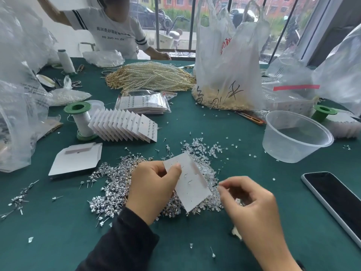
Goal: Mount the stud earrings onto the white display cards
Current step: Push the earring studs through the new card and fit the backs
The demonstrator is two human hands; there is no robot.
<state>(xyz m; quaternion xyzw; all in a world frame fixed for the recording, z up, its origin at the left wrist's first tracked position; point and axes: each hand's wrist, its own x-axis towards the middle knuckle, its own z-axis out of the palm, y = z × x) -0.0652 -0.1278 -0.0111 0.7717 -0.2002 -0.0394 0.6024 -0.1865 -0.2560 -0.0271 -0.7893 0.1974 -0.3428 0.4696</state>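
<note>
My left hand point(151, 187) grips a white display card point(192, 189) by its upper left corner, tilted above a heap of silver stud earrings point(112, 184) on the green cloth. A few stud posts stick through the card. Just right of the card's edge, my right hand point(249, 202) has thumb and forefinger pinched together; whatever small piece they hold is too tiny to make out. A pile of clear earring backs point(201, 147) lies behind the card. A fanned row of filled cards point(125, 127) stands further back on the left.
A folded white card box point(75, 159) lies at left beside a green-capped thread spool point(81, 119). A clear plastic tub point(295, 136) and a phone point(336, 200) sit at right. Pearl strands point(150, 76), plastic bags point(228, 61) and another person point(115, 28) are at the back.
</note>
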